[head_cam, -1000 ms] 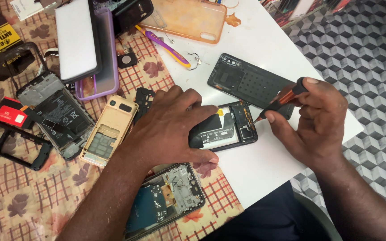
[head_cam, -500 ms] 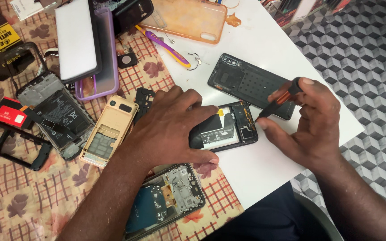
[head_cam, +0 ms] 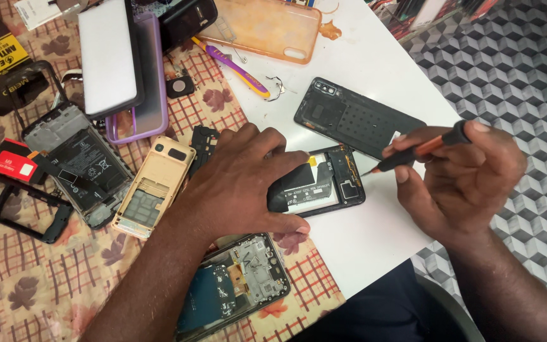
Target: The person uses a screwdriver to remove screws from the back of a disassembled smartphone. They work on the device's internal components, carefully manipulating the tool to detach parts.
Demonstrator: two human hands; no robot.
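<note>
My left hand [head_cam: 238, 183] lies flat on an opened black phone [head_cam: 327, 183] on the white table [head_cam: 375, 240], pressing it down; only the phone's right part with its battery and board shows. My right hand [head_cam: 460, 180] holds a small black and orange screwdriver [head_cam: 422, 151], its tip hanging just right of the phone's right edge. The phone's black back cover [head_cam: 356, 117] lies behind it, inner side up.
A checked floral cloth [head_cam: 26, 291] bears several stripped phones: a gold frame [head_cam: 150, 187], a black chassis [head_cam: 74, 164], a board-up phone [head_cam: 232, 288] near my left forearm. Farther back lie an orange clear case [head_cam: 261, 25], a purple and yellow toothbrush [head_cam: 232, 63] and a white phone in a purple case [head_cam: 112, 60].
My right hand has drawn the screwdriver back to the right, its tip lifted off the phone's upper right corner. My left hand stays on the phone.
</note>
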